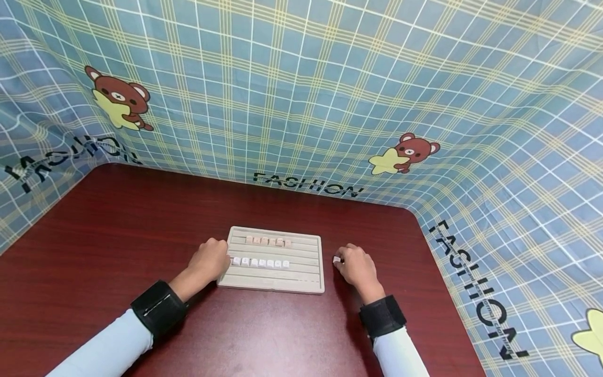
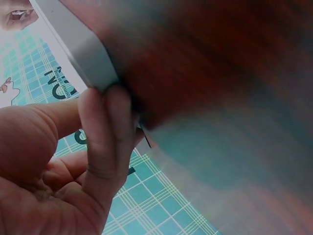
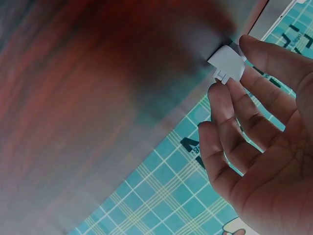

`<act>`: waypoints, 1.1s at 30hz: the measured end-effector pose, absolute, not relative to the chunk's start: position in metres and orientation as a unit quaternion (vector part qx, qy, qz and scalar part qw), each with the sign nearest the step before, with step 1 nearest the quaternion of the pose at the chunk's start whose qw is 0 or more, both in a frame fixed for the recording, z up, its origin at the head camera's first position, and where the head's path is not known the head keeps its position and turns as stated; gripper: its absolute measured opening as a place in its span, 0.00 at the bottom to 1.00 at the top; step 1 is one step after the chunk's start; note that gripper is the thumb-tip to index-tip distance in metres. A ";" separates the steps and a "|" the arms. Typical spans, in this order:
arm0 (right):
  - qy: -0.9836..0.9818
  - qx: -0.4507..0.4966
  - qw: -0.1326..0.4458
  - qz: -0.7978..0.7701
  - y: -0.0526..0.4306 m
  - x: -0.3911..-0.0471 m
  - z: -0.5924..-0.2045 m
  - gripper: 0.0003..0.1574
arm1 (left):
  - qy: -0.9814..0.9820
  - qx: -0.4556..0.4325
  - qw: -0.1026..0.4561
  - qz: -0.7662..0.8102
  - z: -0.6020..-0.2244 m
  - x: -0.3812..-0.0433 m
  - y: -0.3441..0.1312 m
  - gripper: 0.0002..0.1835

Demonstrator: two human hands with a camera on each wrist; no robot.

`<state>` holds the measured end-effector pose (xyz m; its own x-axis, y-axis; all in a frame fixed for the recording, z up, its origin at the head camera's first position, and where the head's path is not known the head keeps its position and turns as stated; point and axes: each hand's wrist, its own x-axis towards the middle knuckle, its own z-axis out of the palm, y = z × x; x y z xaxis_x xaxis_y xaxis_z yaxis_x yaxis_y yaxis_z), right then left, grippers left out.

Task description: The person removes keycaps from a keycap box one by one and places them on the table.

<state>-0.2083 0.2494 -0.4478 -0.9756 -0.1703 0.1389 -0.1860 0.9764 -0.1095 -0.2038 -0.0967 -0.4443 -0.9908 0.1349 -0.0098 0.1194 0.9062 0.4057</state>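
Note:
A beige tray (image 1: 301, 273) with shallow ridged rows lies on the table in the head view. Several pale pink keycaps (image 1: 264, 241) stand in an upper row on it, and several white keycaps (image 1: 261, 263) line a lower row. My left hand (image 1: 210, 257) grips the tray's left edge; in the left wrist view its fingers (image 2: 100, 137) meet the tray's corner (image 2: 93, 58). Right of the tray, my right hand (image 1: 356, 266) pinches a single white keycap (image 3: 228, 63) between thumb and fingers, its underside stem visible in the right wrist view.
The dark red wooden table (image 1: 141, 220) extends around the tray on all sides. Blue plaid cloth (image 1: 282, 104) with bears and lettering hangs behind the table and along both sides.

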 end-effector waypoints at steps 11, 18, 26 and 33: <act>-0.988 0.097 0.086 0.081 0.251 -0.212 -0.438 0.11 | 0.976 0.075 0.012 0.204 -0.441 -0.207 -0.094 0.06; -0.985 0.117 0.097 0.086 0.238 -0.208 -0.437 0.14 | 0.977 0.075 0.013 0.199 -0.443 -0.203 -0.095 0.06; -0.976 0.166 0.087 0.114 0.211 -0.207 -0.428 0.14 | 0.978 0.069 0.023 0.198 -0.443 -0.203 -0.096 0.06; -0.957 0.235 0.063 0.154 0.187 -0.207 -0.427 0.15 | 0.977 0.079 0.009 0.200 -0.445 -0.204 -0.095 0.06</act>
<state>-0.2065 0.1870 -0.4270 -0.8811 -0.4314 0.1937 -0.4704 0.8416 -0.2654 -0.2037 -0.0954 -0.4451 -0.9874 0.1578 0.0146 0.1508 0.9074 0.3924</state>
